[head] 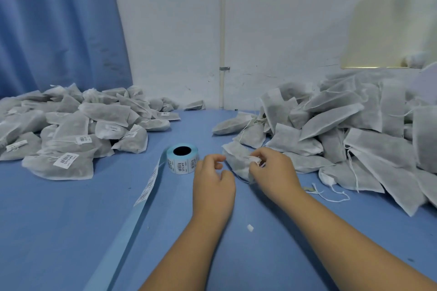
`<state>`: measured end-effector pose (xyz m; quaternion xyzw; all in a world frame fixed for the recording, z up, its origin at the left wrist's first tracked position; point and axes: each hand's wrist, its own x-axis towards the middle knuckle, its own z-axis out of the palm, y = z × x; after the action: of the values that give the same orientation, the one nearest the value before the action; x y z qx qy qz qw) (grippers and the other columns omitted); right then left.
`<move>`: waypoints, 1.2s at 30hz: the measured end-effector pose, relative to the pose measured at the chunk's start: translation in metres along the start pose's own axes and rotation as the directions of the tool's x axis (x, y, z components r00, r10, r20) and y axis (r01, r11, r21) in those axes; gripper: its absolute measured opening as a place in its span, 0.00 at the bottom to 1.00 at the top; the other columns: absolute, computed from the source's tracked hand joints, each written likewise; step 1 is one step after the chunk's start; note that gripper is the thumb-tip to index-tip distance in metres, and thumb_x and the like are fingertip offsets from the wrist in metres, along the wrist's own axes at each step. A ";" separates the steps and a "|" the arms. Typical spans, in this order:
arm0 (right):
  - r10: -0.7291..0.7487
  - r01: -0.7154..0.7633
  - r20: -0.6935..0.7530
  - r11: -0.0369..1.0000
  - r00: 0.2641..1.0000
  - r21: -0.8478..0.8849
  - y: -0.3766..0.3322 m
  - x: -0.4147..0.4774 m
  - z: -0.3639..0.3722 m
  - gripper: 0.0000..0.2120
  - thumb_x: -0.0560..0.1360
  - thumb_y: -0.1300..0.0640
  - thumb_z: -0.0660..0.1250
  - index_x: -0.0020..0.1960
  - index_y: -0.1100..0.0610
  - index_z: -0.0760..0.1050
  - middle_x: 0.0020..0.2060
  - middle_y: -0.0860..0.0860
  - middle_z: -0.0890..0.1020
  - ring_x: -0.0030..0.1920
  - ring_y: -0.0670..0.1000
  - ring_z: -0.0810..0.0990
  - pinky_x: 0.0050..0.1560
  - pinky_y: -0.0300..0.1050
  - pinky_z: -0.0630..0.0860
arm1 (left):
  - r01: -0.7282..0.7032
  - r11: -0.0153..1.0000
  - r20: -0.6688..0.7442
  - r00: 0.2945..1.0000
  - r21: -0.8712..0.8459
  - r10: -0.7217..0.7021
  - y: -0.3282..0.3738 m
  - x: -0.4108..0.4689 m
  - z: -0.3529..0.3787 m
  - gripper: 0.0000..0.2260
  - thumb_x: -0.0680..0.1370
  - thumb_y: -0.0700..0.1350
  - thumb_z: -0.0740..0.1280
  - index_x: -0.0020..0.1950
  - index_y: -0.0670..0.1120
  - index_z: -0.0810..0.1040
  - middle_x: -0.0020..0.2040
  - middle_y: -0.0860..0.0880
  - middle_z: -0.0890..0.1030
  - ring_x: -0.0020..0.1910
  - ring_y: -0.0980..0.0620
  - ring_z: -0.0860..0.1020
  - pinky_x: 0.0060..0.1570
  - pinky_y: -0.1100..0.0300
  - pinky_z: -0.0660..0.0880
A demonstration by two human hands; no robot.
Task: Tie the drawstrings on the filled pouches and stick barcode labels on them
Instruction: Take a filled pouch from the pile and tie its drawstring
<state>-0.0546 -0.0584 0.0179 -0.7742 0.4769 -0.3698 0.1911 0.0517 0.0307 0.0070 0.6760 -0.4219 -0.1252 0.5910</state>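
Mid-table, beside the right-edge heap point(343, 125): one white mesh pouch point(236, 159) of grey filling, lying on blue table point(71, 220). Bunched neck pinched by right hand point(272, 172); left hand point(214, 182) curled, hold indeterminable. Recommended: keep neck gathered, draw strings snug before knotting.

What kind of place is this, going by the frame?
Probably a small hand-packing and labelling bench: unlabelled pouches are heaped on the right of the blue table, barcode-labelled pouches on the left, and a label roll stands between them.
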 end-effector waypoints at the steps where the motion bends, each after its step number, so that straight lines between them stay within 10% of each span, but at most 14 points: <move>1: -0.048 0.048 0.009 0.999 0.999 0.002 0.002 -0.004 -0.008 0.10 0.72 0.61 0.65 0.51 0.53 0.80 0.44 0.47 0.82 0.44 0.49 0.77 0.46 0.41 0.71 | -0.083 0.995 -0.001 0.997 0.050 0.083 0.002 -0.002 -0.002 0.15 0.75 0.35 0.63 0.57 0.51 0.74 0.56 0.52 0.73 0.50 0.61 0.73 0.45 0.75 0.65; 6: -0.271 0.270 0.041 0.962 0.962 0.029 0.006 -0.035 -0.057 0.12 0.69 0.66 0.68 0.45 0.50 0.81 0.39 0.44 0.78 0.39 0.42 0.74 0.40 0.28 0.66 | -0.514 0.826 0.212 0.855 0.231 0.473 0.017 -0.014 -0.007 0.29 0.68 0.42 0.63 0.71 0.47 0.71 0.69 0.51 0.70 0.69 0.53 0.66 0.70 0.58 0.60; 11: -0.346 0.345 -0.018 0.929 0.938 0.135 0.007 -0.064 -0.085 0.18 0.68 0.70 0.68 0.44 0.46 0.81 0.38 0.43 0.78 0.39 0.44 0.75 0.40 0.30 0.68 | -0.629 0.730 0.568 0.715 0.268 0.408 0.024 -0.027 -0.002 0.35 0.70 0.52 0.60 0.78 0.56 0.57 0.68 0.56 0.72 0.71 0.58 0.65 0.77 0.51 0.46; 16: -0.279 0.278 -0.024 0.941 0.960 0.193 0.017 -0.076 -0.090 0.21 0.70 0.67 0.69 0.54 0.43 0.79 0.47 0.36 0.79 0.46 0.45 0.78 0.45 0.35 0.73 | -0.569 0.778 0.530 0.761 0.266 0.375 0.022 -0.032 0.002 0.28 0.75 0.53 0.64 0.72 0.64 0.57 0.62 0.56 0.77 0.57 0.51 0.75 0.48 0.60 0.66; 27: -0.248 0.248 -0.008 0.969 0.969 0.019 0.028 -0.080 -0.096 0.15 0.68 0.49 0.75 0.53 0.42 0.77 0.43 0.39 0.79 0.47 0.41 0.75 0.43 0.26 0.67 | -0.505 0.815 0.459 0.818 0.285 0.346 0.013 -0.030 0.006 0.26 0.78 0.56 0.63 0.74 0.60 0.58 0.70 0.57 0.69 0.66 0.57 0.69 0.58 0.62 0.67; 36: -0.112 0.113 -0.015 0.992 0.994 0.052 0.024 -0.081 -0.098 0.07 0.73 0.55 0.72 0.37 0.48 0.82 0.32 0.38 0.80 0.35 0.38 0.76 0.36 0.29 0.68 | -0.491 0.809 0.423 0.840 0.323 0.341 0.016 -0.032 0.008 0.25 0.78 0.55 0.63 0.74 0.59 0.59 0.67 0.55 0.70 0.64 0.53 0.71 0.56 0.59 0.68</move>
<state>-0.1646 0.0073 0.0344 -0.7923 0.4239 -0.3969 0.1874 0.0198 0.0493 0.0089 0.6429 -0.6752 -0.0134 0.3613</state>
